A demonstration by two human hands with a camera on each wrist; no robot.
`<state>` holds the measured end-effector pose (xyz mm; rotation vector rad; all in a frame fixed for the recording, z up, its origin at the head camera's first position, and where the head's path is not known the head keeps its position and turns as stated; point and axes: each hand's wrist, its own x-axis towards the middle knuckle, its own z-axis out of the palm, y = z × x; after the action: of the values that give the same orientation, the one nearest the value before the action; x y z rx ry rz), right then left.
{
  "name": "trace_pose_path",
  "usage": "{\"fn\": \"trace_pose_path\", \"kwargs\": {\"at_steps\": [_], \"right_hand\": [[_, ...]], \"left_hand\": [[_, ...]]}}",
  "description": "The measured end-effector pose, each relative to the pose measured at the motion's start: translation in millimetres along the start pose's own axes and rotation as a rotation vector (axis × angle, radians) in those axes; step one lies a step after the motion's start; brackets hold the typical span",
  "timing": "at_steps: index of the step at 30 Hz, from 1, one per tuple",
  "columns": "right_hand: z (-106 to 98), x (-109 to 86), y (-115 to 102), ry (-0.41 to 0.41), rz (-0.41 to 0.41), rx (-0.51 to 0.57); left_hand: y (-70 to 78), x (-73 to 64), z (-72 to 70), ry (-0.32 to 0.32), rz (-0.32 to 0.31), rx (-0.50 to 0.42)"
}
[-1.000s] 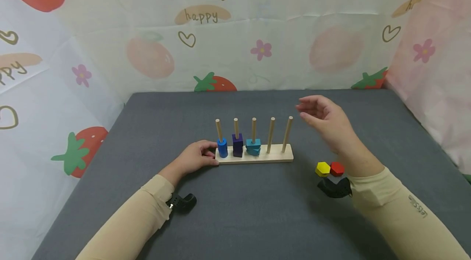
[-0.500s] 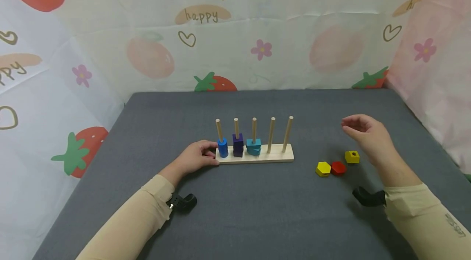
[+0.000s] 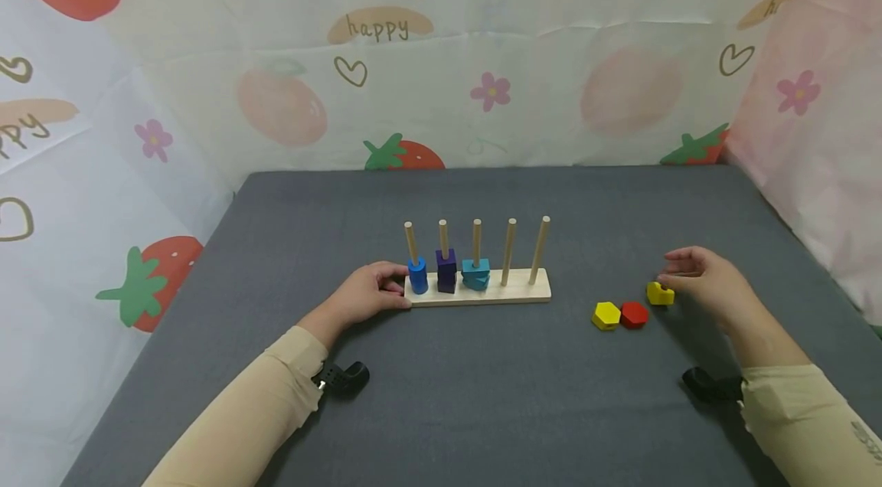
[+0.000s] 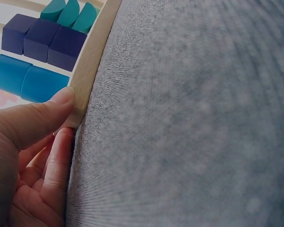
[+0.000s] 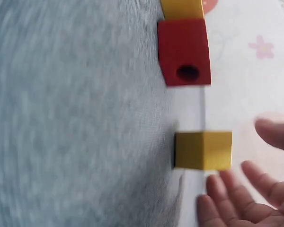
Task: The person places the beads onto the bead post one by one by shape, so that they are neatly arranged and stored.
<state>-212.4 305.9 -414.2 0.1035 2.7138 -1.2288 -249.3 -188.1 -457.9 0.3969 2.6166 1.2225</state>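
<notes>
My left hand (image 3: 367, 291) grips the left end of a wooden peg board (image 3: 510, 294), thumb on its top edge in the left wrist view. Blue cylinders (image 3: 417, 276), dark purple square blocks (image 3: 445, 272) and teal blocks (image 3: 475, 276) are stacked on its three left pegs; its two right pegs are bare. My right hand (image 3: 710, 284) is over a yellow block (image 3: 660, 293) at the right and partly covers it. In the right wrist view, thumb and fingers are spread apart around this yellow block (image 5: 203, 150), not closed on it.
A yellow hexagonal block (image 3: 606, 315) and a red hexagonal block (image 3: 634, 315) lie side by side between the peg board and my right hand. Grey cloth (image 3: 482, 395) covers the table, and a printed curtain (image 3: 427, 89) hangs behind it.
My right hand has moved from near the rightmost peg to the right and down to the single yellow block. My left hand stays on the board's end.
</notes>
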Motion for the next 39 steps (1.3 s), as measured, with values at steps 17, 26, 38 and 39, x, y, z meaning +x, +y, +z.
{"fn": "trace_pose_path", "kwargs": {"at_steps": [17, 26, 38, 39], "right_hand": [[2, -1.7, 5, -0.1, -0.013, -0.082], [0, 2.0, 7, -0.092, -0.017, -0.093], [-13, 8.0, -28, -0.057, -0.073, 0.063], [-14, 9.0, -33, -0.045, -0.084, 0.078]], "left_hand": [[1.1, 0.1, -0.4, -0.004, -0.001, -0.011], [1.0, 0.6, -0.1, -0.005, -0.008, -0.013], [0.3, 1.1, -0.1, -0.007, -0.005, -0.009], [0.1, 0.9, -0.1, -0.006, -0.005, -0.01]]}}
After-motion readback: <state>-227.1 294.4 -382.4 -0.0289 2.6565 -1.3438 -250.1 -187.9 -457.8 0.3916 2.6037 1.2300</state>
